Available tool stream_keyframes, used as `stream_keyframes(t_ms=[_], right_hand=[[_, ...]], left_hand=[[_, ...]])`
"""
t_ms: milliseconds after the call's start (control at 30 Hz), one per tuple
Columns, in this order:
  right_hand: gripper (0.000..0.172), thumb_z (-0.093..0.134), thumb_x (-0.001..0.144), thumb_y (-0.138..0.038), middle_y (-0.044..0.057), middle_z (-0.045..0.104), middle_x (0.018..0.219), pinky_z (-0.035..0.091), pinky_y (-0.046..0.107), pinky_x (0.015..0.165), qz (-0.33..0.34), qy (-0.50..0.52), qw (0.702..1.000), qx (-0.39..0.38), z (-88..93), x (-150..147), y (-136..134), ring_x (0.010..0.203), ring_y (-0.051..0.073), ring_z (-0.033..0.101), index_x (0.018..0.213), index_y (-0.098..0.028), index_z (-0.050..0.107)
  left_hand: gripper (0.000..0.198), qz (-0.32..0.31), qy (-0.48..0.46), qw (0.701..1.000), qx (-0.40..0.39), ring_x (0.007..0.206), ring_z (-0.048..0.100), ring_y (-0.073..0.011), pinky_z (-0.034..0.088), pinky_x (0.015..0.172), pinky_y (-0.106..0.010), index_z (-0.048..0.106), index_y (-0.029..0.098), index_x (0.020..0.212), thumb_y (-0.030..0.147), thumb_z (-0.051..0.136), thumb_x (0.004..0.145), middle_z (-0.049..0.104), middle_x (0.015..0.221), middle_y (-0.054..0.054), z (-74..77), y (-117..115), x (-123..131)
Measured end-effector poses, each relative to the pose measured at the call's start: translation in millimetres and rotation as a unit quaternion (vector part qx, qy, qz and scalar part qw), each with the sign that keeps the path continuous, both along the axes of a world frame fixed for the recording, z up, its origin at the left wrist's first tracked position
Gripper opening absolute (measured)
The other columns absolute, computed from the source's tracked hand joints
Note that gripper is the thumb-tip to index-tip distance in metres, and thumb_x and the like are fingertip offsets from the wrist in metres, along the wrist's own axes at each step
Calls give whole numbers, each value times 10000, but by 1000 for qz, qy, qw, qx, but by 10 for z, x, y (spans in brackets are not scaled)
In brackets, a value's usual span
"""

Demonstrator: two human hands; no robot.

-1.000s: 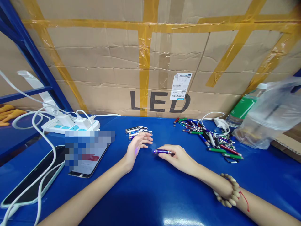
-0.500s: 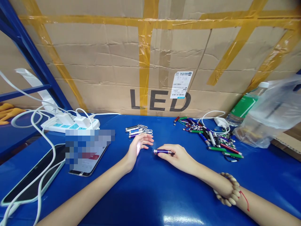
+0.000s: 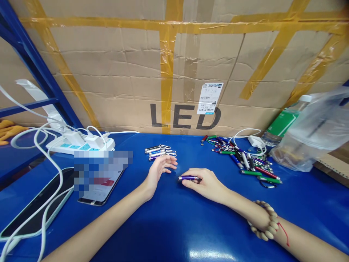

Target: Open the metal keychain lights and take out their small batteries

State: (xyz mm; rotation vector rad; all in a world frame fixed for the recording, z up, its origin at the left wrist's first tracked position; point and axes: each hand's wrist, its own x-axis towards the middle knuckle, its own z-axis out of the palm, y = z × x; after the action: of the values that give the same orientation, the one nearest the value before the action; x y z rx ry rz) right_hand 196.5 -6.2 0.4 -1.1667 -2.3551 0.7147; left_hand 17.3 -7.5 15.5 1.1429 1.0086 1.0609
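Newly unlit, the purple flashlight [image 3: 188, 178]

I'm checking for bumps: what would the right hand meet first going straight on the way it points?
Probably the left hand, near the heel of its palm; the purple tube in the right hand would touch first, though depth is unclear.

Purple flashlight [image 3: 187, 178] — silver-ended, blue table [image 3: 152, 225], tan carton [image 3: 122, 72]

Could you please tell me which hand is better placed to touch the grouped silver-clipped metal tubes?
Left, probably: the left hand looks empty and nearer; the right hand holds a purple metal tube.
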Motion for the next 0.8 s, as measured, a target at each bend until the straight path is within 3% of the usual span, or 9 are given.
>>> stream_keyframes(t_ms=[800], right_hand=[[274,441,823,-435,-44,647,961,409,208,682,8,2,1000,4,-3,6,11,828,119,587,957,-286,627]], left_hand=[[334,4,-5,1000,-16,808,549,-187,386,696,-271,533,129,823,373,323,735,588,851,-74,-2,14,9]])
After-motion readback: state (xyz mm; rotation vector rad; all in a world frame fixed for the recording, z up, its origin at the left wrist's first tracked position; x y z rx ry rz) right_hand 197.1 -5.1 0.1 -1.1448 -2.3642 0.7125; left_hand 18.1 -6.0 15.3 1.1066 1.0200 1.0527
